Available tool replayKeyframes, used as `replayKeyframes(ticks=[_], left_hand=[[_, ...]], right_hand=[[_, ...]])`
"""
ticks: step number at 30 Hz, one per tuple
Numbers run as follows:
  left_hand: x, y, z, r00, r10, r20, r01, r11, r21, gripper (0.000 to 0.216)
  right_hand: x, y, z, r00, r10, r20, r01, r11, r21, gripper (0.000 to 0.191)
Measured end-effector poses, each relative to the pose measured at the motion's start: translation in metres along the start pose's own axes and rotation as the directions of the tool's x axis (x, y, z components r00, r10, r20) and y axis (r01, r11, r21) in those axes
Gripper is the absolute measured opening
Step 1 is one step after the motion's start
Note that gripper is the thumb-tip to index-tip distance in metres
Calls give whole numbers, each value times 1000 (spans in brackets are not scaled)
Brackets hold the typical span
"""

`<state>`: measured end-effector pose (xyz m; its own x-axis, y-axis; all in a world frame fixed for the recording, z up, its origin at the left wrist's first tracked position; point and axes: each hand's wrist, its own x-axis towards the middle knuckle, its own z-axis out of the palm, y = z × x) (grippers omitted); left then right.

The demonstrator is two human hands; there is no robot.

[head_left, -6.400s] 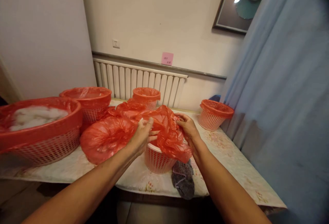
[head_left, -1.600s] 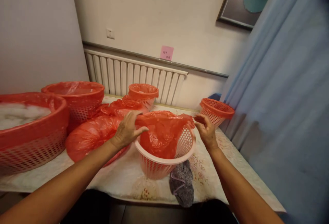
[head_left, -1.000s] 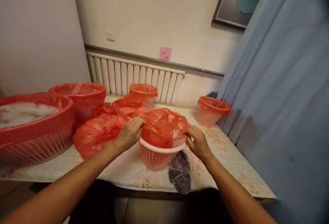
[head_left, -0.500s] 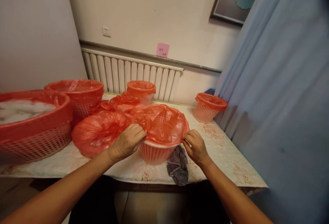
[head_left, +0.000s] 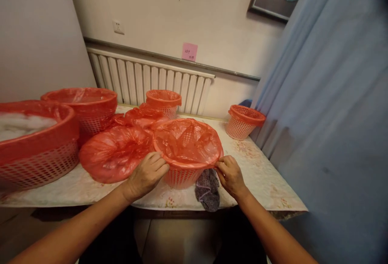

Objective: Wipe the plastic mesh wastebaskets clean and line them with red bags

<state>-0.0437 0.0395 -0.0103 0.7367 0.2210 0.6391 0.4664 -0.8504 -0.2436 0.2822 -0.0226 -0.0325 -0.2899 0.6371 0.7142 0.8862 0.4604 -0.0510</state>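
A perforated plastic basket [head_left: 182, 178] stands at the middle of the table, lined with a thin red plastic bag [head_left: 194, 147] whose edge is folded over the rim. At the front left of the rim, my left hand [head_left: 150, 173] pinches the bag's edge. My right hand [head_left: 228, 173] grips the same edge at the front right, thumb and fingers pressed together. Close behind my left hand lies a puffed red plastic bag [head_left: 113, 153]. A dark grey knitted piece [head_left: 207, 191] with a pale pink line lies just right of the basket, partly behind it.
A large lined basket [head_left: 36, 171] with white contents stands at left, another lined basket [head_left: 93, 112] behind it. Smaller lined baskets stand at the back [head_left: 166, 102] and right [head_left: 241, 126]. A blue curtain [head_left: 330, 114] borders the table's [head_left: 260, 187] right side.
The bag's front edge has come down over the white front rim, which is now covered in red. Both hands keep hold of the edge. The view has shifted slightly.
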Motion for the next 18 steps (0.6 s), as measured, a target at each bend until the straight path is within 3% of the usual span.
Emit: replayKeyframes(ticks=[10,14,18], left_hand=[[-15,-8,19,995,-96,-15,97,994,45,25],[-21,-10,27,975,-221,-22,216,967,-136,19],[-20,-11,32,929,-369,32,353,859,-371,16]], right_hand=[[3,2,22,997,77,14,-77,997,29,14],[3,0,29,994,103,27,-105,988,113,15],[4,2,32,989,137,61,-147,963,227,16]])
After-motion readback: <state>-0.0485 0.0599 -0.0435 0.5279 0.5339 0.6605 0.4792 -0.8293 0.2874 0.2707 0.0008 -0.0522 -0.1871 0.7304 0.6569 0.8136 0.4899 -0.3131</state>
